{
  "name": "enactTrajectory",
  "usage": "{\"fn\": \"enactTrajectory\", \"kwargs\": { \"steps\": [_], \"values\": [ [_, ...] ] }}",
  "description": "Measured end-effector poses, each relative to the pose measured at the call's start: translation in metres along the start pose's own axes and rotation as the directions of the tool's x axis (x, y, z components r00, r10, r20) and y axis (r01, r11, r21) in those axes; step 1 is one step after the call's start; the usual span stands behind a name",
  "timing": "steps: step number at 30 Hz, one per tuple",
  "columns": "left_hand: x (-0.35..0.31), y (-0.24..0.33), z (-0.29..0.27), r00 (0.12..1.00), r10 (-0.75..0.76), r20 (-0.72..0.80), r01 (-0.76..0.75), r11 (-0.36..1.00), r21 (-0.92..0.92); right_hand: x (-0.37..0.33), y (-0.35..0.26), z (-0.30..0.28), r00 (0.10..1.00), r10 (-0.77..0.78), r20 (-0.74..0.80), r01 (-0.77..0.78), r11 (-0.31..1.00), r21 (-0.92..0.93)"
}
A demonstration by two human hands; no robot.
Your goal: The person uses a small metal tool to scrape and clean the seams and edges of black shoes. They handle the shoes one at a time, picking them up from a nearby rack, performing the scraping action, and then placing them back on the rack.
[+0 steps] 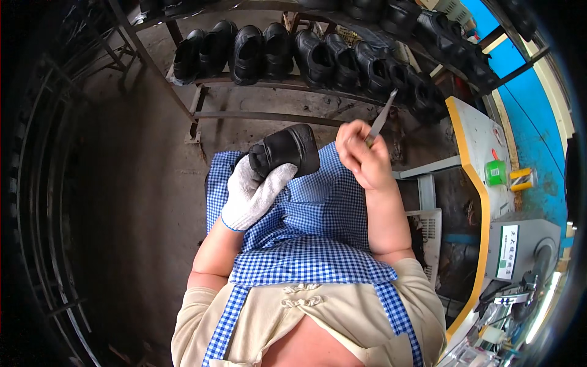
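My left hand (254, 194), in a white knitted glove, grips a black shoe (284, 150) in front of my apron. The shoe is tilted, one end pointing up and right, and part of it is hidden by the glove. To the right of it my bare right hand (367, 153) is closed around the handle of a small knife (383, 117). Its pale, narrow blade points up and away from me, apart from the shoe. Most of the handle is covered by my fingers.
Ahead, a metal rack (275, 116) carries rows of black shoes (247, 55). At the right stands a yellow-edged workbench (474, 159) with a green container (495, 173), a yellow-banded roll (521, 179) and a grey machine (520, 248). A white plastic crate (431, 238) sits beneath it.
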State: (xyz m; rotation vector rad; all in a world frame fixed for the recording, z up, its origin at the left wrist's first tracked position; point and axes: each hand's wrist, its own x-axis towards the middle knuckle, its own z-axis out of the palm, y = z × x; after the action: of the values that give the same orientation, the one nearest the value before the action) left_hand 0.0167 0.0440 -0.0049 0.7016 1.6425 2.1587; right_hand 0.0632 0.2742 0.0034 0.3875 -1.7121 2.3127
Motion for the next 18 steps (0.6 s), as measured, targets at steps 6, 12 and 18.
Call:
{"fn": "enactTrajectory", "kwargs": {
  "steps": [6,12,18],
  "values": [
    [0.008,0.004,0.000,0.909,0.314,0.275,-0.418,0.686,0.595,-0.022,0.014,-0.006,0.936,0.351,0.021,-0.339,0.916,-0.214],
    [-0.003,-0.014,-0.001,0.782,0.213,0.586,-0.623,0.309,0.719,-0.052,0.051,-0.004,0.769,0.618,-0.162,-0.598,0.786,0.159],
    [-0.022,0.021,-0.049,0.900,0.385,0.205,-0.423,0.884,0.200,-0.080,0.083,-0.013,0.843,0.532,-0.079,-0.465,0.795,0.390]
  ]
}}
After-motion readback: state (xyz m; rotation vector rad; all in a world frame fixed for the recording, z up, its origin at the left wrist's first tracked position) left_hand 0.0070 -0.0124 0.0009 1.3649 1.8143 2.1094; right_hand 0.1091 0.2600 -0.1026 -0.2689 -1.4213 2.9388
